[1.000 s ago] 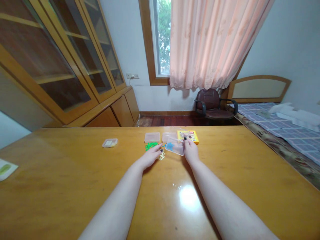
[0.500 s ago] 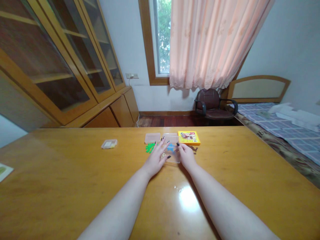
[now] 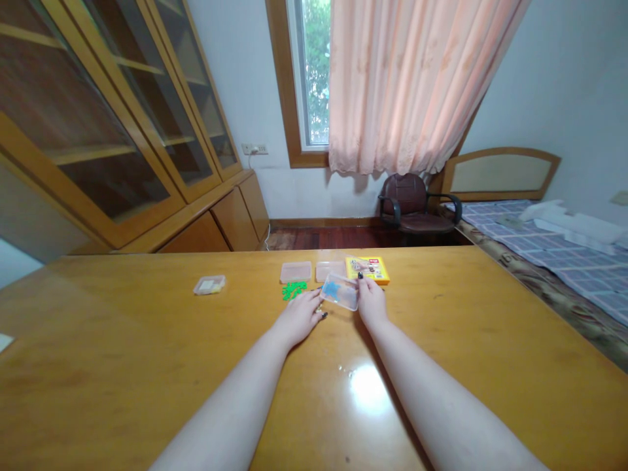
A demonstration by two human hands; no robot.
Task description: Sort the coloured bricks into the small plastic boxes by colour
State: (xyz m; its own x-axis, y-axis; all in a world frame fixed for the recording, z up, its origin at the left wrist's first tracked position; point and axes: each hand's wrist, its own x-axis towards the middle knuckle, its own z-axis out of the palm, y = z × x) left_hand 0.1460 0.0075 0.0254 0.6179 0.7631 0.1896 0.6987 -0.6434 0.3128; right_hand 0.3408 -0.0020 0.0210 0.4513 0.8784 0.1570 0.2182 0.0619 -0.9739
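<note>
My right hand [image 3: 371,302] grips the right edge of a clear plastic box [image 3: 339,292], which holds blue beads and sits tilted. My left hand [image 3: 299,318] rests on the wooden table [image 3: 147,353], its fingertips just beside the box's lower left corner. A small heap of green beads [image 3: 294,290] lies just beyond those fingers. Behind the clear box are a pink translucent box [image 3: 296,272] and a second one [image 3: 330,271]. A yellow printed package [image 3: 367,269] lies beyond my right hand, partly under the clear box's corner in view.
A small clear box [image 3: 209,284] lies on the table to the left. A glass-fronted wooden cabinet [image 3: 122,124] stands beyond the far left edge. A dark office chair [image 3: 417,204] and a bed [image 3: 549,242] are past the table's far right side.
The clear box has lifted at one side and tilted, held by my right hand. My left hand has drawn back from over it toward the lower left. The view has shifted slightly.
</note>
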